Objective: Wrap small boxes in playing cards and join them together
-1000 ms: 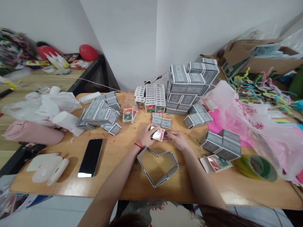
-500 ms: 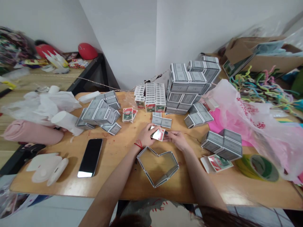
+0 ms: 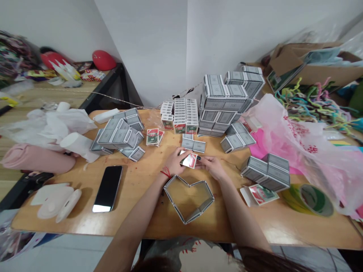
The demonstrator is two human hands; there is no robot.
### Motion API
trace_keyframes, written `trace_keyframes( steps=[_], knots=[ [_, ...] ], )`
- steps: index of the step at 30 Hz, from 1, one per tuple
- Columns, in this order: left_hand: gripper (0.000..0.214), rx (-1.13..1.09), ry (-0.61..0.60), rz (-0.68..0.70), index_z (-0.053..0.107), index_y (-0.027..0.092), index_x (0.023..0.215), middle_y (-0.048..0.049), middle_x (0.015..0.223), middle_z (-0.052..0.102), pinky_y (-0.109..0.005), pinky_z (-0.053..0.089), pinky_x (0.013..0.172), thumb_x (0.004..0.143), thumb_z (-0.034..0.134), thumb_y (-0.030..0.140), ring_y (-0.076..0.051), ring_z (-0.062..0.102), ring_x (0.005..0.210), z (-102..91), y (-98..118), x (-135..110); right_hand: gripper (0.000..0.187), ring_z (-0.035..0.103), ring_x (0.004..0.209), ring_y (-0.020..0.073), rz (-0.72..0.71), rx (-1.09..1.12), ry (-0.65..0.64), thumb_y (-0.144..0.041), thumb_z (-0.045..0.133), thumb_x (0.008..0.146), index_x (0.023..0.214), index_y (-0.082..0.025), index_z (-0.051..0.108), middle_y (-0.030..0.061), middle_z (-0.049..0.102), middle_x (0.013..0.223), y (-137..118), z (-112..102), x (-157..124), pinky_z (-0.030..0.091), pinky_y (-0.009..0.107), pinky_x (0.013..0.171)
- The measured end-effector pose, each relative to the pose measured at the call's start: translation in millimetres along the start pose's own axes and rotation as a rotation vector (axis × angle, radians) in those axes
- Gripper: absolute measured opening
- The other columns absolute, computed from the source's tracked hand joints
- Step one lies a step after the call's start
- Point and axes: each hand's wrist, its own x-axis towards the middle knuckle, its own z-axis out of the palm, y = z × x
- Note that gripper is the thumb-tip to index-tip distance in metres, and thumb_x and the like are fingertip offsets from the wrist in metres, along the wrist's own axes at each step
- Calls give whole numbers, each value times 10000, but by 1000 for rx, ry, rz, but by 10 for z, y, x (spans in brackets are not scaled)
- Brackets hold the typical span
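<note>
Fingers of the left hand (image 3: 175,161) and right hand (image 3: 212,166) pinch one small red-and-white box (image 3: 189,160) between them, just above the tabletop (image 3: 141,189). At six o'clock, close by, lies a heart-shaped frame (image 3: 188,196).

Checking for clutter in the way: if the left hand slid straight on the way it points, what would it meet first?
Probably the flat pair of grey card boxes just beyond the small pack that the left hand holds; depth is uncertain.

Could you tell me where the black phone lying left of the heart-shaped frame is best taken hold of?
The phone lies flat, screen up. Probably grip its two long edges near the middle, coming from above; the bare table around it leaves both edges free.
</note>
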Motion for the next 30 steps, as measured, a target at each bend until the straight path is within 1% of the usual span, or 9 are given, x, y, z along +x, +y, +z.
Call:
trace_keyframes(
  steps=[15, 19, 25, 30],
  knots=[
    [581, 7, 1, -16, 437, 282, 1220, -69, 1177, 396, -342, 426, 872, 664, 571, 177, -222, 466, 1051, 7, -10, 1, 354, 633, 776, 239, 2, -47, -2, -445, 694, 593, 793, -153, 689, 82, 691, 810, -9, -7, 3, 480, 414, 796],
    [579, 8, -1, -9, 441, 284, 1215, -67, 1170, 399, -346, 418, 885, 662, 572, 174, -223, 461, 1059, 7, -12, 1, 366, 635, 775, 235, 11, -25, -18, -443, 697, 589, 796, -142, 687, 88, 692, 809, -23, -4, -2, 484, 405, 790],
    [555, 3, 7, -3, 453, 275, 1203, -68, 1167, 392, -334, 423, 879, 669, 566, 178, -214, 471, 1042, 11, -11, 0, 335, 636, 782, 227, 24, -2, -50, -402, 722, 567, 791, -156, 690, 81, 690, 834, -43, -9, 4, 487, 395, 786],
    [572, 27, 12, -6, 440, 284, 1217, -66, 1184, 380, -329, 424, 877, 668, 567, 185, -216, 464, 1054, 21, -19, -10, 291, 636, 759, 208, 38, 17, -71, -370, 719, 586, 783, -159, 690, 68, 688, 826, -27, -23, 25, 485, 388, 796]
  ],
)
